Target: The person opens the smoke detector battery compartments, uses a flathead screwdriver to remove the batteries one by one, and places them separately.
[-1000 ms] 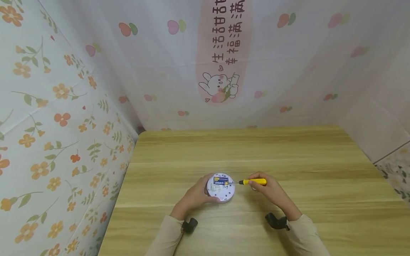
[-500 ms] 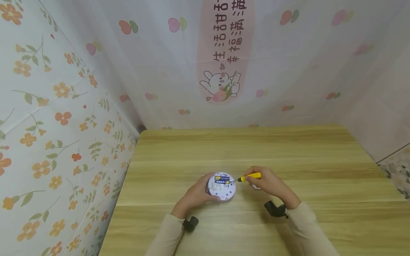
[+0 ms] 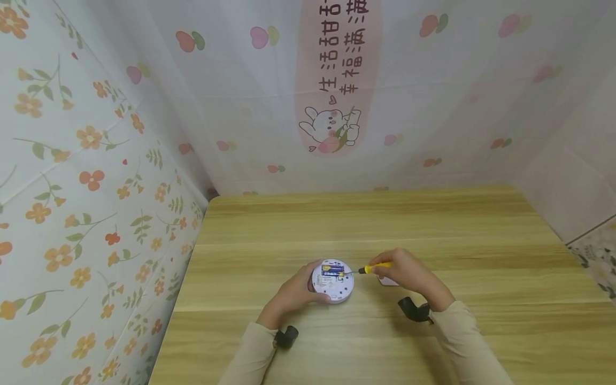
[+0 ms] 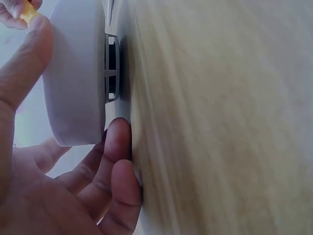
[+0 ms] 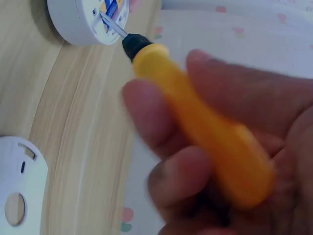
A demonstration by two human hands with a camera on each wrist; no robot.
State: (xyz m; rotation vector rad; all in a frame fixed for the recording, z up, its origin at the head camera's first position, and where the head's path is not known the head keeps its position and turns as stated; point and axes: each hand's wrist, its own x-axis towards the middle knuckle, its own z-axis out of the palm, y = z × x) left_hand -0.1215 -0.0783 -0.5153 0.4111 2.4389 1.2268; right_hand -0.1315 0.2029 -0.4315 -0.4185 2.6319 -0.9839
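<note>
A round white smoke detector [image 3: 327, 293] faces back-up low over the table, two blue-and-gold batteries [image 3: 332, 270] lying in its open compartment. My left hand [image 3: 291, 294] holds it by the side, thumb at the near edge. In the left wrist view, the slotted vent of the smoke detector [image 4: 73, 73] points at the table. My right hand [image 3: 404, 271] grips a yellow-handled screwdriver [image 3: 369, 269] with a black collar. In the right wrist view, the metal tip of the screwdriver [image 5: 205, 127] reaches into the compartment at the end of a battery.
A flat white mounting plate [image 5: 34, 191] with slots and a round hole lies on the wooden table [image 3: 269, 230], partly under my right hand. A printed curtain [image 3: 231, 107] hangs behind the table, and a floral one [image 3: 96, 214] at the left.
My right hand has moved slightly up and shifted its grip over the screwdriver's handle, which has changed tilt. The white plate beneath shows more. My left hand and the smoke detector stay nearly still.
</note>
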